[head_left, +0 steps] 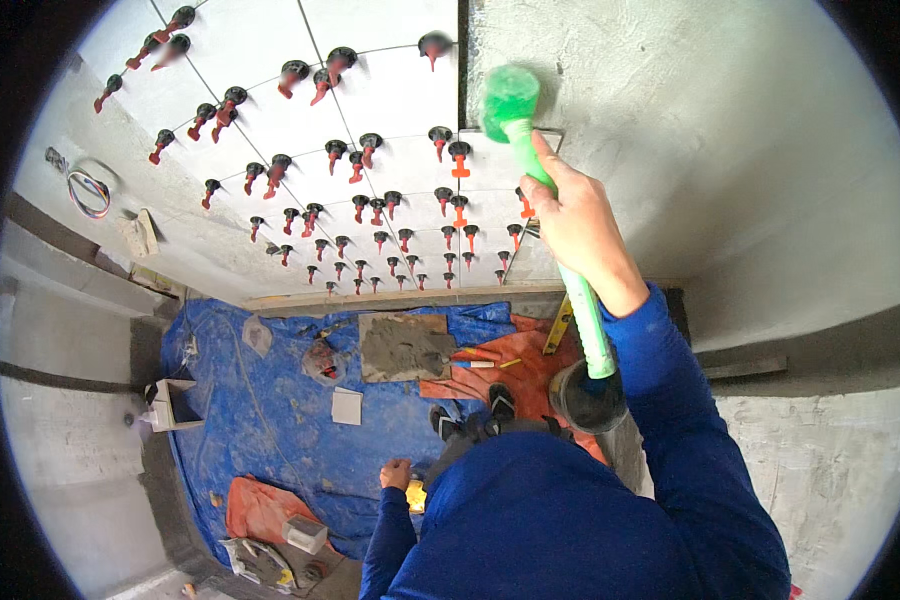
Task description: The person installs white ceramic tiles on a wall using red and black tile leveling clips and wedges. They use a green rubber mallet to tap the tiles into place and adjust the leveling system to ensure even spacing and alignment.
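R. hand grips green mallet by its handle, head raised in front of wall nr. top of edge tile. L. hand low, beside body, fingers curled; cannot tell if it holds anything. Adj. white tiles bear red-and-black clips. Below: blue tarp, mortar-covered board, dark bucket at rt.

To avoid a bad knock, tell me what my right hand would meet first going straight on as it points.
Led by the green mallet it holds, the right hand would probably meet the bare grey wall first; depth is unclear, so the nearby white tile might come first.
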